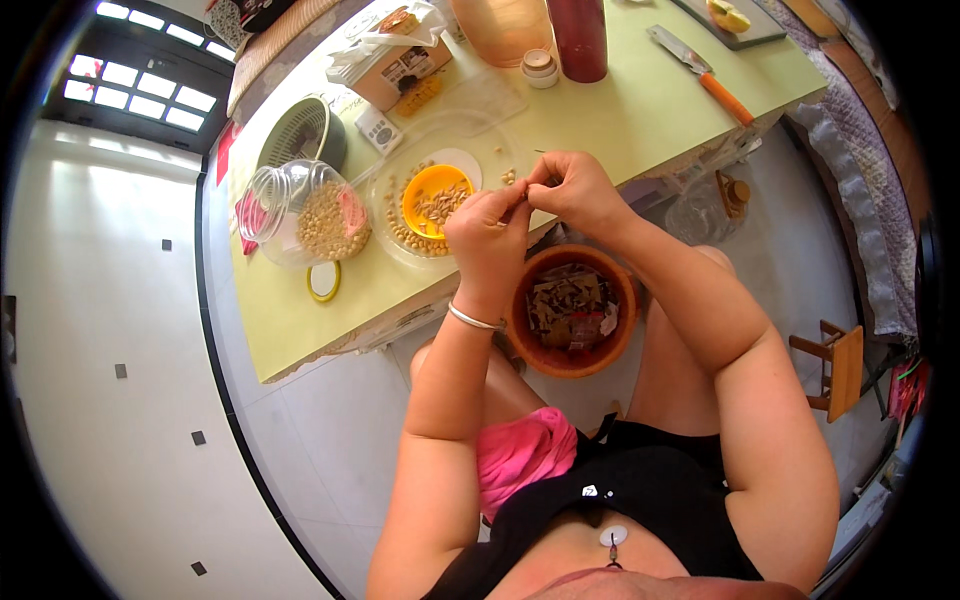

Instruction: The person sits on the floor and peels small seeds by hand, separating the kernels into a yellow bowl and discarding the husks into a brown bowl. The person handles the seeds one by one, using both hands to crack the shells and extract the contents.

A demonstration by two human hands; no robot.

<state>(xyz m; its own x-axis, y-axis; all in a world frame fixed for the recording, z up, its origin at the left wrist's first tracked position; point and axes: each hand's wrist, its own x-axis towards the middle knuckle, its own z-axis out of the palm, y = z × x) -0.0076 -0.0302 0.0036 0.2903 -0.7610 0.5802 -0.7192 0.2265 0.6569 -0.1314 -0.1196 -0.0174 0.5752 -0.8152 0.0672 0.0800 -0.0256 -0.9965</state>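
The bare left hand [486, 222] and bare right hand [578, 190] meet at pinched, narrow fingertips, a small dark piece [527, 196] seemingly between them, too hidden to identify. Pale brown, elongated kernels [440, 207] lie in a round yellow bowl [411, 198], just left of the left hand's fingers

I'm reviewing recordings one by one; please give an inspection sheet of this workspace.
Surface: pale green table.
Job's things: yellow bowl of elongated tan pieces, round beige pieces around it, clear jar of similar ones.
Clutter: orange-handled knife, dark red cylinder, yellow-rimmed lid.
Hands: left hand and right hand pinched together; anything held is unclear.
Cables: nothing seen.
Surroundings: brown bucket of scraps below the table; wooden stool at right.
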